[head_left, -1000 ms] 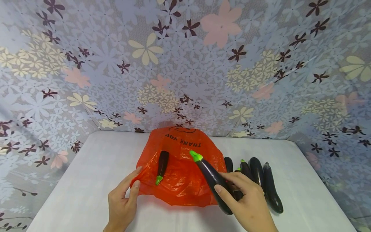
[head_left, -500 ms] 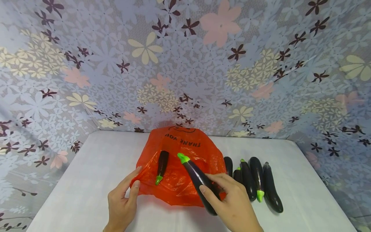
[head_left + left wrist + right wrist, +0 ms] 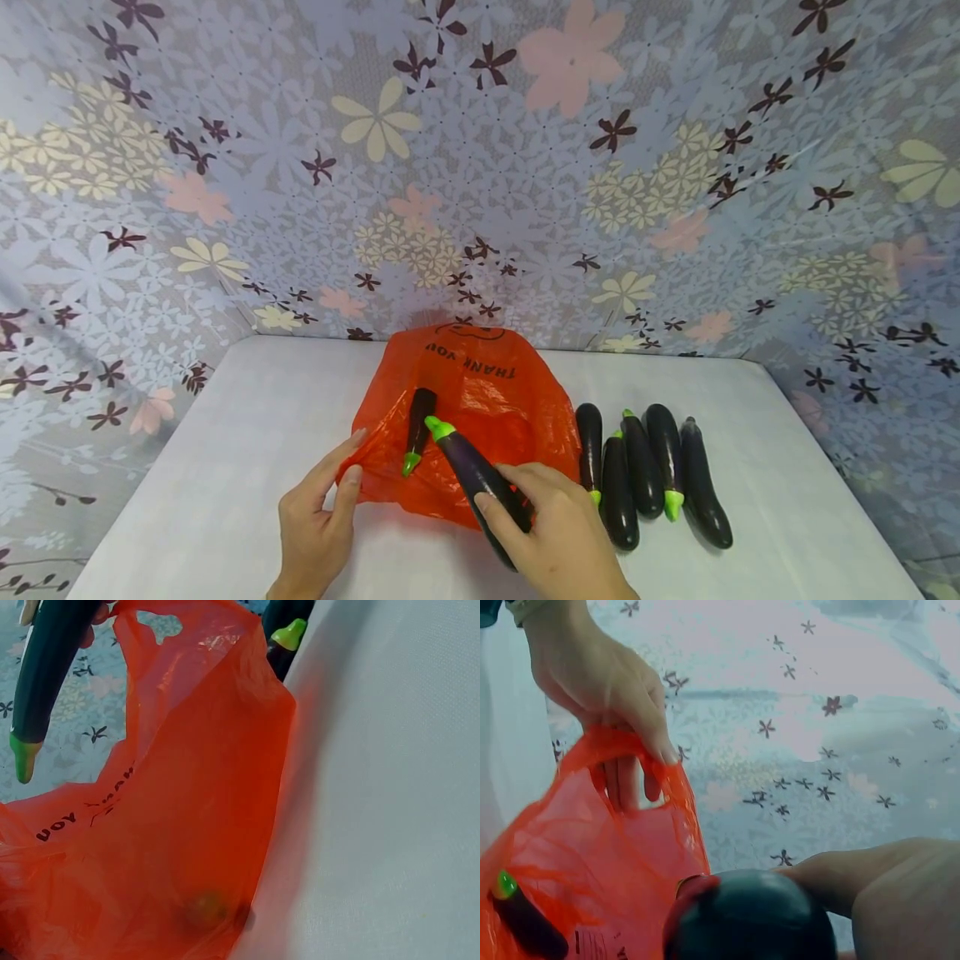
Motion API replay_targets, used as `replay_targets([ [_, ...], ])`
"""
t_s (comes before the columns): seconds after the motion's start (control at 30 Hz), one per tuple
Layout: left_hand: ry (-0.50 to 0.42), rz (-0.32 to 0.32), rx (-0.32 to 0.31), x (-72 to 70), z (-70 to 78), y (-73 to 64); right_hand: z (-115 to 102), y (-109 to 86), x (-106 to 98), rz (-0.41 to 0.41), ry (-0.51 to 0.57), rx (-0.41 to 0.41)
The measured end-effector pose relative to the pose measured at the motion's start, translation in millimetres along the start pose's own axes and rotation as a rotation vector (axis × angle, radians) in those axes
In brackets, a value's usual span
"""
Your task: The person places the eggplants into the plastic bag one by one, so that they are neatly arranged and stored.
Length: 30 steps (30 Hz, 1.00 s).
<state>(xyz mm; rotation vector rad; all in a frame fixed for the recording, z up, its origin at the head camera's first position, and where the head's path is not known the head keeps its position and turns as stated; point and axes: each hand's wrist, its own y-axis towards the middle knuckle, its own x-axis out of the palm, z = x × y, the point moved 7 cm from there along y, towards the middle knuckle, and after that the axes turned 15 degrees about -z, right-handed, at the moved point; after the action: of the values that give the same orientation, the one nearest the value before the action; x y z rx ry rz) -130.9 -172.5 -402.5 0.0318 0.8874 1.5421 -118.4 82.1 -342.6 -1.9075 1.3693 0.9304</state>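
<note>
Grips a dark eggplant (image 3: 476, 475) between thumb and fingers of the right hand (image 3: 558, 529), tilted over the near side of a red plastic bag (image 3: 525, 408), with its green stem end aimed forward and left. Holds the left edge of the bag in the left hand (image 3: 318, 521) (with fingers showing through the handle loop (image 3: 682, 806) and thumb on its rim, in the right wrist view). Shows a second eggplant (image 3: 421, 429) inside the bag, lying with its green stem end toward the person. Reads "THANK YOU", upside down, across the bag's far part. Has five more eggplants (image 3: 642, 471) side by side on the white surface (image 3: 225, 442), just right of the bag, before a flower-patterned cloth (image 3: 480, 167).
</note>
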Motion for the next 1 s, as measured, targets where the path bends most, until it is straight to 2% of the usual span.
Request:
replay_targets([
  [0.23, -0.007, 0.005, 0.030, -0.3, 1.6, 0.2, -5.4, 2.2, 12.0, -0.047, -0.012, -0.012],
  [0.47, -0.009, 0.004, 0.034, -0.1, 1.3, 0.1, 1.0, 12.0, 26.4, -0.120, -0.010, 0.045],
  [0.7, -0.008, 0.012, 0.047, -0.9, 2.3, -0.1, 8.0, 24.9, 35.5, -0.194, 0.077, 0.100],
  [0.8, -0.006, 0.014, 0.049, -1.0, 2.7, -0.1, 9.4, 31.1, 37.6, -0.188, 0.110, 0.109],
  [1.0, -0.005, 0.022, 0.072, -1.6, 4.7, 0.1, 9.6, 40.9, 39.5, -0.126, 0.103, 0.038],
])
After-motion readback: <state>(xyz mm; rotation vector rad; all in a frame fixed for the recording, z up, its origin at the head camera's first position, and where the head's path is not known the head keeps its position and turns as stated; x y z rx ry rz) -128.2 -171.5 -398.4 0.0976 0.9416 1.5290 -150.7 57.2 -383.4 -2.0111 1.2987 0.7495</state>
